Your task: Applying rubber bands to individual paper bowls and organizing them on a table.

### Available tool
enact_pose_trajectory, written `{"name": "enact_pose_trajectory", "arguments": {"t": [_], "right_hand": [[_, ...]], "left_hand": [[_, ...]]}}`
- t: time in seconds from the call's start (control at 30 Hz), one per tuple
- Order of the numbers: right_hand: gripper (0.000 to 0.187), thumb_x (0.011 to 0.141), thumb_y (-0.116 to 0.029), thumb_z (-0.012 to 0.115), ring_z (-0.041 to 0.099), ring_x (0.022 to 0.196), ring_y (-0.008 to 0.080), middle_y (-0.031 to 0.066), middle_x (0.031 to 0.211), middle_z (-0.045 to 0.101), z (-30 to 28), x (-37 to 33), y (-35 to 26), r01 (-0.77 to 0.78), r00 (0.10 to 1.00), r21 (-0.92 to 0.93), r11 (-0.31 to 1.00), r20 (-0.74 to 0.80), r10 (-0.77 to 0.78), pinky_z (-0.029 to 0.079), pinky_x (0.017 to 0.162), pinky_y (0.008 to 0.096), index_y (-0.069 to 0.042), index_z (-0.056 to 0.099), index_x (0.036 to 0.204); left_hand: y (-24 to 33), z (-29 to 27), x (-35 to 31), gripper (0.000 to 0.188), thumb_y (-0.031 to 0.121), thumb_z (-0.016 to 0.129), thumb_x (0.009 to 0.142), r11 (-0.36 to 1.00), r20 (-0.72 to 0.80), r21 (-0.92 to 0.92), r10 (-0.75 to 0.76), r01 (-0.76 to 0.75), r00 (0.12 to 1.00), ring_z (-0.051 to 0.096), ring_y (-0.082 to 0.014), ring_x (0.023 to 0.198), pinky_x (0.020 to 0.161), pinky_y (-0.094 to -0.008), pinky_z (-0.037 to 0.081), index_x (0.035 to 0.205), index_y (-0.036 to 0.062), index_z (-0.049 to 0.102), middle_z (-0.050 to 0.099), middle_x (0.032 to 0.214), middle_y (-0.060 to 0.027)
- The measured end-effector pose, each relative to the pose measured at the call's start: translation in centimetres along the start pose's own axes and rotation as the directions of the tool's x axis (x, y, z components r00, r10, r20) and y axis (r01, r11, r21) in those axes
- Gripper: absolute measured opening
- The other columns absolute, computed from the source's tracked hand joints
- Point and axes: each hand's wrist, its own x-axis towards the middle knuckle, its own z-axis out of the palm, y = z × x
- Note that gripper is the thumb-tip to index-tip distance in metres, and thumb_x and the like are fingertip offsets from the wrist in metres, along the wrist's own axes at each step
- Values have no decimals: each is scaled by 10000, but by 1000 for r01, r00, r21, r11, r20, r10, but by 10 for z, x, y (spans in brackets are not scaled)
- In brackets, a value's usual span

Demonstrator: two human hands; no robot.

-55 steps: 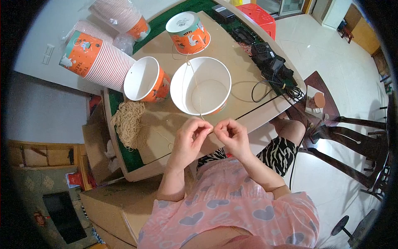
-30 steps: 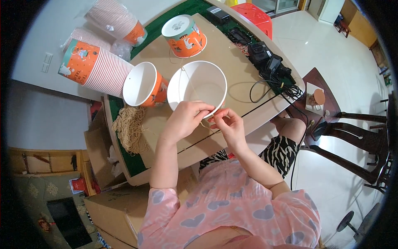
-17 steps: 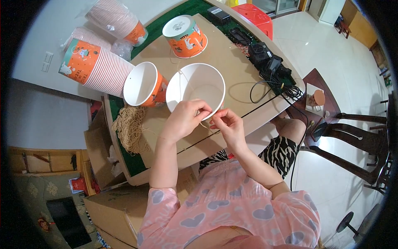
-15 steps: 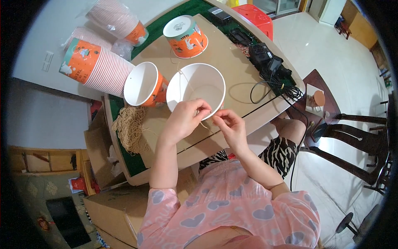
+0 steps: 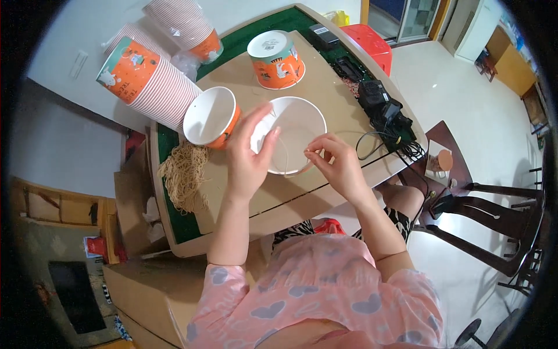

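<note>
A white paper tub [image 5: 299, 125] stands upright on the table in front of me, its mouth facing up. A thin tan string [image 5: 285, 152] runs down inside it and reaches the near rim. My left hand [image 5: 249, 157] is raised at the tub's left side, thumb and fingers apart, holding nothing. At the right near rim my right hand [image 5: 336, 158] is closed in a pinch; what its fingertips hold is too small to make out. An orange tub [image 5: 212, 119] with a white inside stands left of my left hand. Below that tub lies a bundle of tan string [image 5: 185, 177].
Another orange tub [image 5: 279, 71] stands upside down farther back. Long stacks of nested tubs [image 5: 157, 87] lean at the far left, some in plastic. Black adapters [image 5: 378, 102] and coiled cables [image 5: 407, 142] lie along the right table edge. A red stool [image 5: 369, 46] stands beyond.
My left hand has lifted away from the near rim to the left, and its fingers have opened. My right hand has moved slightly up and right, still pinching. The view has shifted a little.
</note>
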Motion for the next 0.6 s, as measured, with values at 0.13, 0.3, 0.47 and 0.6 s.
{"name": "enact_pose_trajectory", "arguments": {"t": [0.13,0.3,0.47,0.6], "right_hand": [[90,857,-62,665,511,619,106,51,854,629,-4,3,6,-18,1000,-34,999,18,18,440,585,257,2,660,921],[98,847,-52,669,513,627,107,47,810,639,-1,5,7,4,1000,-24,1000,16,-4,441,594,254,-10,667,936],[97,837,-42,674,504,628,94,29,786,643,-3,3,11,-13,1000,8,1000,4,13,436,597,244,-21,673,932],[88,829,-33,679,499,620,84,18,774,646,-4,1,10,6,999,28,1000,41,-8,434,591,237,-23,673,917]], "left_hand": [[10,-9,-1,696,140,800,686,928,386,314,69,-202,920,425,-311,1282,1098,-460,288,1305,67,492,483,1344,-129],[5,7,-26,491,99,764,722,907,522,407,-134,-109,842,535,-272,1160,977,-417,436,1165,59,556,592,1168,-109],[11,6,-22,133,63,669,830,953,508,219,-296,211,809,646,-220,766,710,-356,543,834,-33,577,638,813,-120],[0,5,-26,149,76,642,873,968,511,71,-243,241,825,635,-180,720,672,-337,546,873,-41,550,634,792,-115]]}}
